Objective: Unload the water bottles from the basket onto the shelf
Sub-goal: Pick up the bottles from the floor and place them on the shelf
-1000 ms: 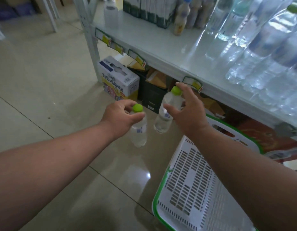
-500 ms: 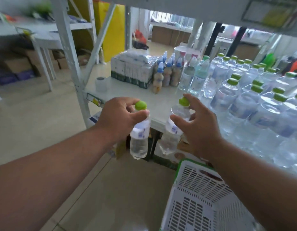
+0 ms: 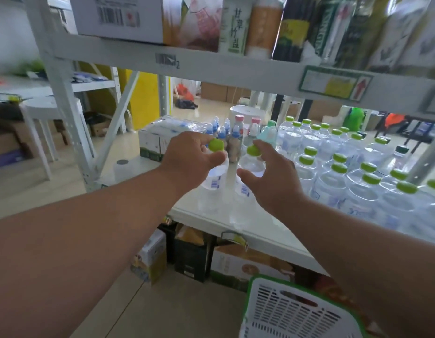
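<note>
Bottles hang over the front of the shelf (image 3: 267, 230), one in each hand. The left hand (image 3: 189, 159) has its grip closed round the neck of the left bottle (image 3: 212, 189), thumb and fingers curled just under its green cap (image 3: 216, 145), which pokes out above the knuckles. The right hand (image 3: 272, 176) pinches the neck of the right bottle (image 3: 245, 191) in the same way, its thumb stretched out on the near side and its fingers wrapped behind the cap (image 3: 252, 150). Both bottles are clear, with small blue-printed labels, and stand upright below the grips, just beside each other. Whether their bases touch the white shelf surface or sit a little above it cannot be told, as the lower parts are blurred.

To the right of the right grip, a dense block of stocked water bottles (image 3: 353, 181) with matching green caps fills the shelf. Beyond both grips, further back on the same shelf, stand small blue-capped bottles (image 3: 221, 132) and a shrink-wrapped carton pack (image 3: 158, 140). Left of the left grip a pale roll (image 3: 121, 169) sits by the shelf's upright post (image 3: 65, 98).

Below the right forearm, near the bottom edge of the view, is the corner of the white basket (image 3: 292, 313) with its green rim; no bottles show in the visible part. Cardboard boxes (image 3: 236, 262) are stowed under the shelf.
</note>
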